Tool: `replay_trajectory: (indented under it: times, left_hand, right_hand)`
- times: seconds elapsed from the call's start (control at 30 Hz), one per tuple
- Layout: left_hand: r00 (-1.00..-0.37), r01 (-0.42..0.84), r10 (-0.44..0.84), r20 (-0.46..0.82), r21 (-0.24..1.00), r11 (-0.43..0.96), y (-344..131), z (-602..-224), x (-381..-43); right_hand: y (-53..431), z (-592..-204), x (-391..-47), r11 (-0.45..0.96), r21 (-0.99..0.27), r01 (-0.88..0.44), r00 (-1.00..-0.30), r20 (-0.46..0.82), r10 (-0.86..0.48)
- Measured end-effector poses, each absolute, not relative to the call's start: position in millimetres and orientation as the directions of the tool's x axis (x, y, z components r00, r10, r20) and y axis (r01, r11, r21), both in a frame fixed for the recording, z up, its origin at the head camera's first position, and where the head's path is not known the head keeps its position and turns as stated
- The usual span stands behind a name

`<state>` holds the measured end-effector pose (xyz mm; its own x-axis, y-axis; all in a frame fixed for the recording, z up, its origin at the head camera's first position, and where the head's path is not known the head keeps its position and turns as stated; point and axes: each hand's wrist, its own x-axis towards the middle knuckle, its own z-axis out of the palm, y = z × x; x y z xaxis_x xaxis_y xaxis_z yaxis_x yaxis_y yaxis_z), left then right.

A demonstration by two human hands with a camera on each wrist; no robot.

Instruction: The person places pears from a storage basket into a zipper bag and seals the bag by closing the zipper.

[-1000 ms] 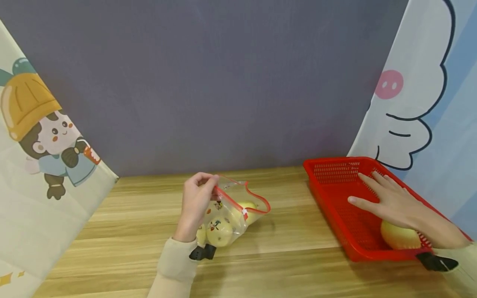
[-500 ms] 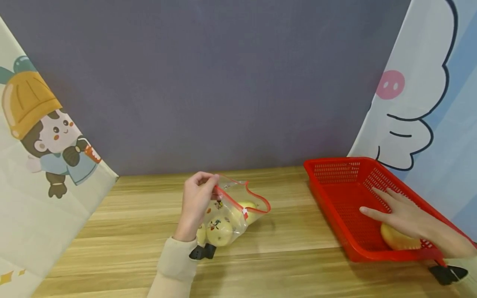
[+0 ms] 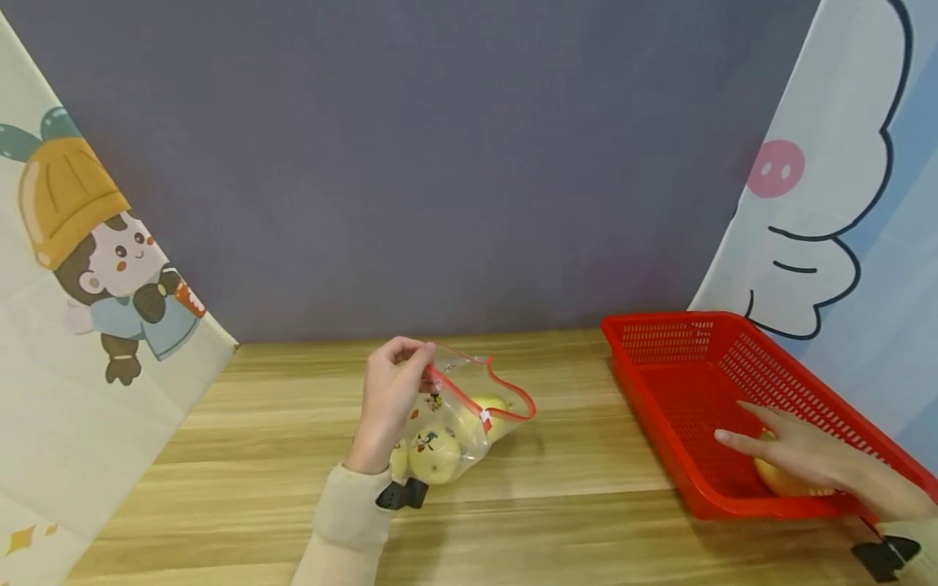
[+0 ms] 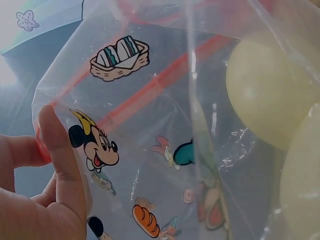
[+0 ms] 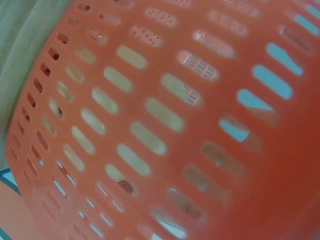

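My left hand [image 3: 392, 391] pinches the red-edged mouth of a clear zip bag [image 3: 469, 448] between thumb and fingers. Cartoon prints cover the bag, and several round, pale yellow fruits [image 3: 434, 456] lie inside it. In the left wrist view the thumb presses the film of the bag [image 4: 165, 165], with two fruits [image 4: 272, 90] showing at the right. My right hand [image 3: 802, 452] reaches into the red basket [image 3: 659, 423], fingers extended over one yellow fruit [image 3: 780, 478] and partly hiding it. The right wrist view looks through the slotted basket wall [image 5: 165, 145] at a pale surface behind.
A wood-grain table [image 3: 557, 505] carries the bag and the basket, with bare wood between them. Behind stands a grey panel [image 3: 440, 163]. Cartoon-printed sheets hang at the left [image 3: 44, 391] and right [image 3: 828, 195] sides.
My right hand has moved down and slightly right, closer over the fruit in the basket. The left hand keeps its pinch on the bag; the whole head view has shifted slightly.
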<state>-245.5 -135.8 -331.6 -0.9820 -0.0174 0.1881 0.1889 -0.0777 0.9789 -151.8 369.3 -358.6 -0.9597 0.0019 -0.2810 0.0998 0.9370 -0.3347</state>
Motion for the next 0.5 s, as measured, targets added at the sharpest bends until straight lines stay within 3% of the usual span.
replay_trajectory:
  times: [0.5]
  left_hand:
    - [-0.978,0.207,-0.018,0.206,0.975,-0.085,-136.7,-330.4,-243.2]
  right_hand:
    - [377.8,-372.2,-158.8,0.941,-0.316,0.119,-0.935,-0.355,-0.001]
